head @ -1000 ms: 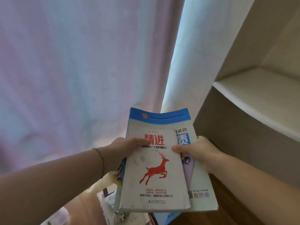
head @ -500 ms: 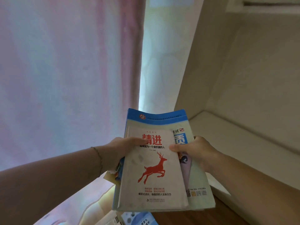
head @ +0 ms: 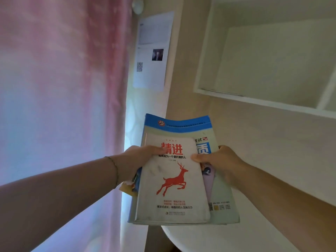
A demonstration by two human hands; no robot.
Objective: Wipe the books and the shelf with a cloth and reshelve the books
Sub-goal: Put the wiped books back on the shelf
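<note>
Both hands grasp a stack of books in mid-air. Left hand grips the left edge, thumb on the deer book. Right hand grips the right edge. Shelf above right; curtain left.

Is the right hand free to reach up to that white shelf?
Probably not yet. The right hand grips the stack of books with the left hand; nothing blocks the shelf above.
</note>
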